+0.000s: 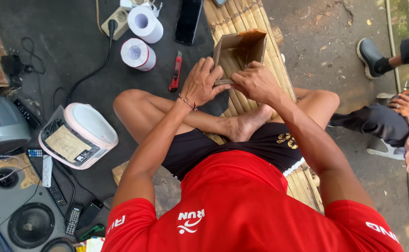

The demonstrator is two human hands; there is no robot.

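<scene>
A small brown cardboard box (241, 46) stands open-topped on a bamboo bench (241, 16) in front of my crossed legs. My left hand (203, 83) grips the box's near edge from the left, a thin bracelet on its wrist. On the right, my right hand (256, 84) presses the same near flap, fingers folded over it. Both hands meet at the box's front rim.
A red utility knife (175, 72) lies left of the box. Two rolls of white tape (140, 39), a power strip (115, 18) and a black phone (189, 19) lie beyond. A white appliance (80, 135), speakers and remotes crowd the left. Another person (391, 112) sits at right.
</scene>
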